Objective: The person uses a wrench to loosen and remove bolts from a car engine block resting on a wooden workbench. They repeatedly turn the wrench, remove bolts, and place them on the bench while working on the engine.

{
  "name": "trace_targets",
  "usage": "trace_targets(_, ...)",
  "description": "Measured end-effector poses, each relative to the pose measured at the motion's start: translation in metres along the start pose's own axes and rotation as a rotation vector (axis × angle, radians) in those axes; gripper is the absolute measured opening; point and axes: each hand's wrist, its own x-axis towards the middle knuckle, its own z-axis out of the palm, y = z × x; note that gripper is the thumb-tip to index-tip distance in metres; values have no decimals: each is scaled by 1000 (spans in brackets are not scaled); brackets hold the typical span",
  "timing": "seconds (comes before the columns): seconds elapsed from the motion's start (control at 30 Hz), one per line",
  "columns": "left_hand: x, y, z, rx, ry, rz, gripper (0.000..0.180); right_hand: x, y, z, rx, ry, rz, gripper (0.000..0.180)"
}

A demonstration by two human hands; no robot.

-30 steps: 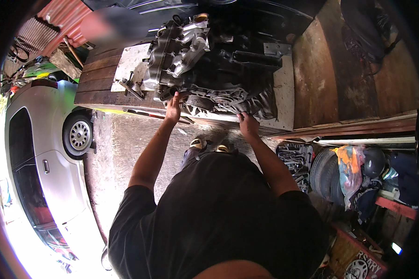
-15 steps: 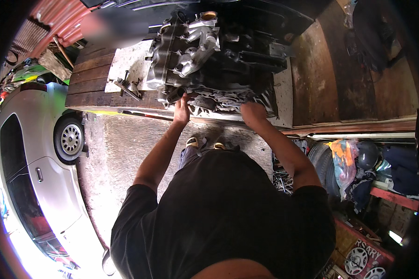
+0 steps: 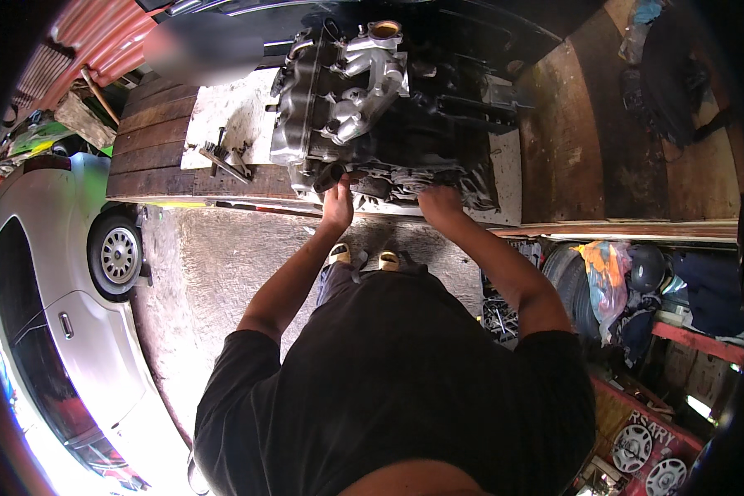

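Resting on the wooden bench (image 3: 153, 157), the engine (image 3: 372, 116) is now gripped at its near lower edge by the left hand (image 3: 337, 202) and right hand (image 3: 440, 202), both moved inward since a second ago, fingers curled closed, suggesting handling under way.

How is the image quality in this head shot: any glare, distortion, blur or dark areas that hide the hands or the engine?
Head view: strong fisheye bend, so the wooden bench edge curves; blown-out glare at the lower left over the silver car; a smeared blur patch at the top left; the engine is sharp, its right side in deep shadow; left hand and right hand are well lit.
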Motion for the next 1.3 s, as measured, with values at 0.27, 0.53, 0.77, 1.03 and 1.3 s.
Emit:
trace_targets(0.27,-3,15,0,-85,-8,-22,42,-24,-15,-3,124,35,120,19)
trace_targets(0.53,-7,36,-4,-87,-61,12,46,-42,10,54,396,45,392,29)
trace_targets(0.77,-2,25,0,-88,-59,12,45,-21,39,174,1108,213,460,33)
trace_targets(1.03,10,-56,3,254,154,227,24,-3,26,186,1157,213,307,36)
trace_targets(1.3,10,-13,5,39,62,96,50,-6,19,197,1314,230,299,34)
